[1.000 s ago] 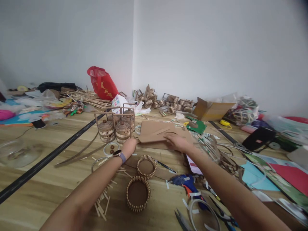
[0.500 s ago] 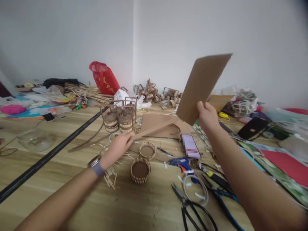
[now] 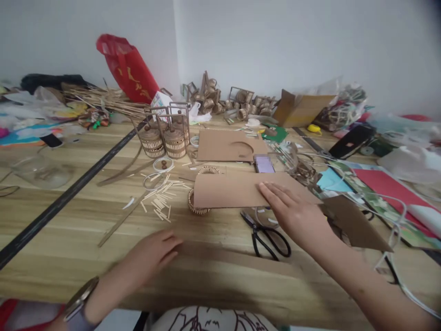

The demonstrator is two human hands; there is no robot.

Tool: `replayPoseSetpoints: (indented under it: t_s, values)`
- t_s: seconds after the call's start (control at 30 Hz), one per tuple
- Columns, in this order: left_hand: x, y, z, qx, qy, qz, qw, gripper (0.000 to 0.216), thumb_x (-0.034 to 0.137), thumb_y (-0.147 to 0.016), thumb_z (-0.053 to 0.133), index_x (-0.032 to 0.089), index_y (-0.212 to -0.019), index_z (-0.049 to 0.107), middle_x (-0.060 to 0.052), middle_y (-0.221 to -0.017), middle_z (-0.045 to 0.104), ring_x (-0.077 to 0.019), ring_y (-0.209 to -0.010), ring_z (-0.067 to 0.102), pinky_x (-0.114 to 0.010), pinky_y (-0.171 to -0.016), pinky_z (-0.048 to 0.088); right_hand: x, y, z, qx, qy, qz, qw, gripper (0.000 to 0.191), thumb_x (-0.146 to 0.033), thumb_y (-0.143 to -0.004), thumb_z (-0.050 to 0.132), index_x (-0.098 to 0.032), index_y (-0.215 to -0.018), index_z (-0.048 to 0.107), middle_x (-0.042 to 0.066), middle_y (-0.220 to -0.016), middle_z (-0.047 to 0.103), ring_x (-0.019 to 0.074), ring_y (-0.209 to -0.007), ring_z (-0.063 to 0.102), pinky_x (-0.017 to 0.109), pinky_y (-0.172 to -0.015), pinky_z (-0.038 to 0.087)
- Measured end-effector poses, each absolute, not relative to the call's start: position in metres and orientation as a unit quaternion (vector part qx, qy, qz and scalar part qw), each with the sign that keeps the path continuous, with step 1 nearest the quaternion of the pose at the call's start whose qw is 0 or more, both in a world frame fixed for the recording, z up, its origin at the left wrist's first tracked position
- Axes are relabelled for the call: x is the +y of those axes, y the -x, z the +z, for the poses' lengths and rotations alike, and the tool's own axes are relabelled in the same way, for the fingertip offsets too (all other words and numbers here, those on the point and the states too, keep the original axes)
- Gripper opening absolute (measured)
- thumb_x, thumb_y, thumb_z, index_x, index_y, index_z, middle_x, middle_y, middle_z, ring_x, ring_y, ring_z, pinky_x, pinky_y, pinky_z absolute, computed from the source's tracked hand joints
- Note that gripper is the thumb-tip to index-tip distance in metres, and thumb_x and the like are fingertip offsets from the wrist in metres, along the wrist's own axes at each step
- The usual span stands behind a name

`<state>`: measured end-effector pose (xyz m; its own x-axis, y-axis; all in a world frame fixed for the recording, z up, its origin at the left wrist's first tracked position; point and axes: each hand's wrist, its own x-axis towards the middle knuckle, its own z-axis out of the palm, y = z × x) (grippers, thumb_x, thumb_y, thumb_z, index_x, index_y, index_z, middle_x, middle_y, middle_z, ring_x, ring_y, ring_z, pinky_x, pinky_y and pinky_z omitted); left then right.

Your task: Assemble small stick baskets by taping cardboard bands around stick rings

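Observation:
My left hand [image 3: 155, 253] is low over the near part of the table, its fingers closed on the end of a long cardboard strip [image 3: 241, 263], which is blurred and stretches to the right. My right hand [image 3: 292, 207] holds a slightly curved cardboard sheet [image 3: 227, 191], fingers along its top face and thumb hidden. Under the sheet's left end, two small round stick-walled baskets are partly covered: the nearer basket [image 3: 191, 202] and the farther basket [image 3: 208, 169]. Black-handled scissors [image 3: 265, 236] lie just in front of the sheet. Another brown cardboard piece [image 3: 358, 223] is beside my right forearm.
Loose short sticks [image 3: 161, 197] and a white ring [image 3: 154, 181] lie left of the baskets. Lidded baskets in handled frames [image 3: 175, 141] stand behind. Farther back are a flat cardboard sheet [image 3: 220, 145], a phone [image 3: 264, 164], and a red bag [image 3: 129, 69]. A black speaker [image 3: 351, 142] stands right.
The right hand has brought the cardboard sheet down from upright to nearly level above the baskets. The left hand has moved toward me with the strip. The view has tilted downward.

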<state>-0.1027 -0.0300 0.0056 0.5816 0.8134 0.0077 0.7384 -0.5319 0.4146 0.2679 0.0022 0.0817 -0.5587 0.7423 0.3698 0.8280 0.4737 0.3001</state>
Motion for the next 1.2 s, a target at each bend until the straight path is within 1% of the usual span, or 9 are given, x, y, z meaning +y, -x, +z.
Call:
replayPoseSetpoints:
  t_s: [0.2,0.33,0.47,0.53,0.6,0.73,1.0,1.1,1.2]
  values:
    - [-0.030,0.086,-0.003,0.470,-0.859,0.033,0.202,0.033,0.010,-0.087,0.047,0.024,-0.106,0.070,-0.007,-0.107,0.070,-0.0231,-0.096,0.067,-0.035,-0.086,0.053,0.049,-0.257,0.105,-0.819,0.502,-0.265,0.087,0.046,-0.009,-0.093,0.039,-0.012,-0.137,0.051,0.016,-0.131,0.064,0.0274,-0.118,0.060,0.036,-0.087,0.054]
    - [-0.032,0.080,-0.008,0.480,-0.851,0.016,0.213,0.032,0.008,-0.086,0.047,0.024,-0.104,0.069,-0.006,-0.109,0.069,-0.0224,-0.098,0.065,-0.035,-0.088,0.052,0.117,-0.236,0.126,-0.780,0.582,-0.219,0.069,0.050,-0.013,-0.099,0.034,-0.012,-0.148,0.036,0.017,-0.141,0.054,0.0289,-0.128,0.050,0.041,-0.100,0.044]
    - [-0.033,0.075,-0.009,0.493,-0.836,-0.017,0.240,0.034,0.005,-0.085,0.047,0.022,-0.107,0.067,-0.007,-0.111,0.067,-0.0231,-0.101,0.064,-0.037,-0.090,0.051,0.182,-0.222,0.122,-0.765,0.616,-0.182,0.047,0.073,-0.022,-0.089,0.063,-0.005,-0.150,0.027,0.027,-0.151,0.036,0.0393,-0.137,0.036,0.056,-0.111,0.029]
    - [-0.033,0.072,-0.008,0.503,-0.828,-0.042,0.244,0.038,0.003,-0.084,0.046,0.021,-0.109,0.067,-0.008,-0.114,0.066,-0.0238,-0.103,0.063,-0.039,-0.092,0.051,0.197,-0.218,0.107,-0.773,0.619,-0.136,0.011,0.063,-0.027,-0.088,0.067,-0.010,-0.143,0.041,0.022,-0.145,0.045,0.0360,-0.129,0.046,0.055,-0.106,0.037]
    - [-0.033,0.070,-0.007,0.510,-0.823,-0.053,0.243,0.038,0.002,-0.084,0.045,0.020,-0.109,0.068,-0.009,-0.114,0.065,-0.0235,-0.102,0.063,-0.037,-0.090,0.051,0.199,-0.213,0.084,-0.788,0.610,-0.075,-0.037,0.038,-0.033,-0.093,0.060,-0.017,-0.128,0.056,0.012,-0.131,0.058,0.0258,-0.112,0.059,0.048,-0.094,0.050]
    - [-0.030,0.066,-0.005,0.507,-0.829,-0.047,0.229,0.036,0.001,-0.084,0.047,0.019,-0.107,0.069,-0.010,-0.110,0.067,-0.0224,-0.096,0.065,-0.034,-0.085,0.053,0.190,-0.203,0.041,-0.804,0.588,0.027,-0.086,0.030,-0.033,-0.095,0.058,-0.018,-0.120,0.059,0.008,-0.121,0.062,0.0208,-0.100,0.063,0.041,-0.084,0.055]
    - [-0.026,0.066,-0.002,0.484,-0.851,-0.051,0.198,0.036,0.004,-0.082,0.055,0.021,-0.112,0.066,-0.009,-0.110,0.068,-0.0237,-0.094,0.067,-0.035,-0.082,0.055,0.190,-0.234,0.045,-0.776,0.624,0.063,0.068,0.026,-0.032,-0.096,0.056,-0.015,-0.115,0.060,0.007,-0.109,0.065,0.0189,-0.090,0.065,0.038,-0.079,0.055]
    - [-0.022,0.076,0.000,0.469,-0.866,0.023,0.172,0.039,0.012,-0.084,0.061,0.023,-0.122,0.060,-0.008,-0.115,0.067,-0.0230,-0.096,0.066,-0.034,-0.081,0.055,0.161,-0.260,0.057,-0.775,0.611,0.058,0.150,0.020,-0.024,-0.097,0.042,-0.016,-0.111,0.056,0.008,-0.094,0.069,0.0194,-0.083,0.066,0.032,-0.076,0.052]
    - [-0.002,0.081,0.009,0.455,-0.875,0.112,0.124,0.030,0.016,-0.090,0.057,0.021,-0.119,0.061,-0.008,-0.111,0.067,-0.0217,-0.095,0.064,-0.034,-0.081,0.054,0.124,-0.276,0.059,-0.786,0.582,0.081,0.192,0.027,-0.030,-0.099,0.033,-0.019,-0.115,0.052,0.007,-0.092,0.072,0.0197,-0.078,0.069,0.030,-0.070,0.052]
